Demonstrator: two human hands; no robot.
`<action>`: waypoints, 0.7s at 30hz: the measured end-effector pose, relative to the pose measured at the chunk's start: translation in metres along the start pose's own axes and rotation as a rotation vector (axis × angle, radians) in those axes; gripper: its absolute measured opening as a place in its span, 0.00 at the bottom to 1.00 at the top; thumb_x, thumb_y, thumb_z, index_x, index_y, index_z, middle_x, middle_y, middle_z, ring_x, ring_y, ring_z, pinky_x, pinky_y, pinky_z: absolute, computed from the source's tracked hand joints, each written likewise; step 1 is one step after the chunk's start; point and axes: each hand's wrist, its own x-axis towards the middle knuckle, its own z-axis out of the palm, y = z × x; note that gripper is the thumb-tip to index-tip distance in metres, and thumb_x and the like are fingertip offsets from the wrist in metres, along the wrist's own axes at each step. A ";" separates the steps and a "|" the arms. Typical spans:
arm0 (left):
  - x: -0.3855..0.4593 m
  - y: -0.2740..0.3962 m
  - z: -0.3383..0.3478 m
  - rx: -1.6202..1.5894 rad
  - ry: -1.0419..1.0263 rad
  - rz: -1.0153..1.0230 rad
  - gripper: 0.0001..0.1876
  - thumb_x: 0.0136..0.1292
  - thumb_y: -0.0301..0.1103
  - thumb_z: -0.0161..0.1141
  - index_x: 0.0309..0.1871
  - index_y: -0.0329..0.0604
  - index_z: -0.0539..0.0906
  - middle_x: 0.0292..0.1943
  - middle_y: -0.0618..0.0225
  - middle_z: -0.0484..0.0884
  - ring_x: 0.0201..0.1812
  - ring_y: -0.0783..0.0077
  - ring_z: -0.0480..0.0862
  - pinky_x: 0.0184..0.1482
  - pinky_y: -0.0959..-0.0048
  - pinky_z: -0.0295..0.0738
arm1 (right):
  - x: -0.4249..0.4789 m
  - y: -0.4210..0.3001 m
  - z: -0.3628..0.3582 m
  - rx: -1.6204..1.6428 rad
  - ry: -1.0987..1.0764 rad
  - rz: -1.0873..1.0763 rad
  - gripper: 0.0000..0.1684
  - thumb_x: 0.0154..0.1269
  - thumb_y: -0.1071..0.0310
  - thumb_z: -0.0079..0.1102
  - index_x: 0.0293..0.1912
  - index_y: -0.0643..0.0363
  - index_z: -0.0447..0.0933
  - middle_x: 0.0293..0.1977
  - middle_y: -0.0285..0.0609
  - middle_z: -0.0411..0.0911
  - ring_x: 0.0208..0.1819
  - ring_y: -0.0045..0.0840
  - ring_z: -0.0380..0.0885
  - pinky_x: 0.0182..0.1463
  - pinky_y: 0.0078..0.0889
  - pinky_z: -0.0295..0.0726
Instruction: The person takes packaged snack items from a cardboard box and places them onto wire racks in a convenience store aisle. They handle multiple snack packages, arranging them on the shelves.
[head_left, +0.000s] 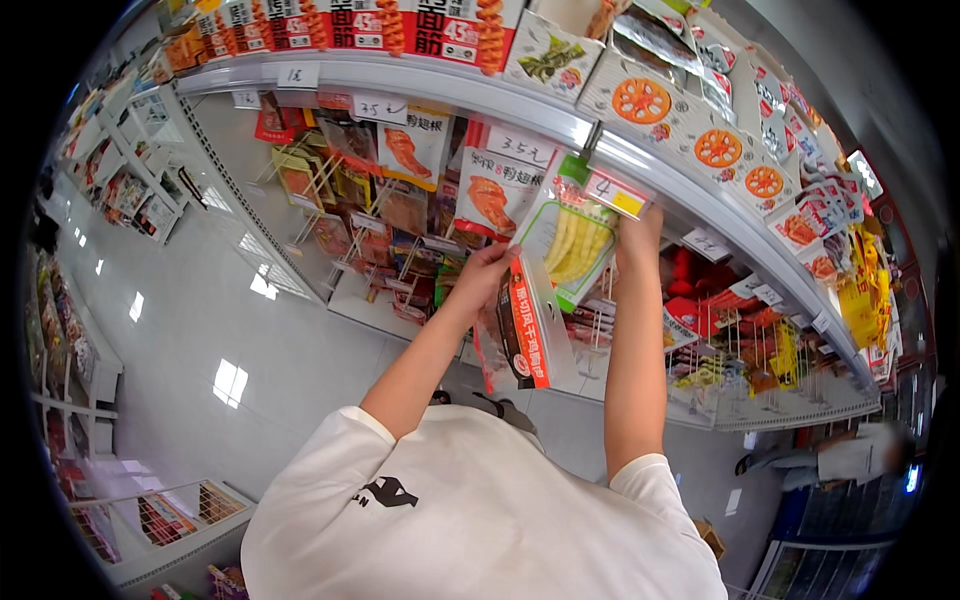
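Observation:
My left hand (484, 274) grips the top corner of a plastic snack packet (527, 326) with a red and black printed band; the packet hangs down in front of the lower shelf. Just beyond it hangs a green-and-white snack packet (568, 240) showing pale yellow strips. Beside that packet's right edge, my right hand (639, 234) reaches up under the shelf edge. Its fingers are hidden behind a price tag (616, 193) and the shelf, so I cannot see what they hold. To the left hangs a white-and-red packet (491, 191) picturing a piece of meat.
Above runs a shelf edge (450, 79) with red boxes (360, 30) and white cartons (645, 97) on top. Metal display hooks (322, 180) with packets jut out below. Shiny floor tiles (195, 330) lie at left. A person (855, 454) is at far right.

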 end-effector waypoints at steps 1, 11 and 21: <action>0.000 0.000 0.002 0.017 -0.005 0.008 0.14 0.70 0.39 0.58 0.48 0.36 0.81 0.38 0.72 0.84 0.37 0.82 0.81 0.42 0.79 0.74 | 0.004 0.008 -0.008 0.064 -0.007 0.033 0.31 0.63 0.66 0.63 0.62 0.67 0.65 0.57 0.48 0.73 0.57 0.30 0.72 0.59 0.29 0.70; 0.020 -0.023 0.003 0.034 -0.005 0.011 0.15 0.70 0.40 0.58 0.47 0.36 0.82 0.38 0.71 0.84 0.38 0.82 0.80 0.42 0.79 0.73 | 0.008 0.001 -0.017 0.119 -0.007 0.130 0.29 0.61 0.71 0.60 0.61 0.70 0.69 0.58 0.51 0.73 0.60 0.32 0.70 0.63 0.31 0.67; 0.036 -0.037 0.000 0.027 0.052 0.049 0.13 0.72 0.34 0.54 0.51 0.34 0.81 0.42 0.69 0.85 0.40 0.81 0.82 0.43 0.80 0.75 | 0.029 0.010 -0.015 -0.121 0.001 0.064 0.31 0.65 0.68 0.57 0.66 0.65 0.64 0.63 0.46 0.68 0.64 0.32 0.65 0.66 0.31 0.64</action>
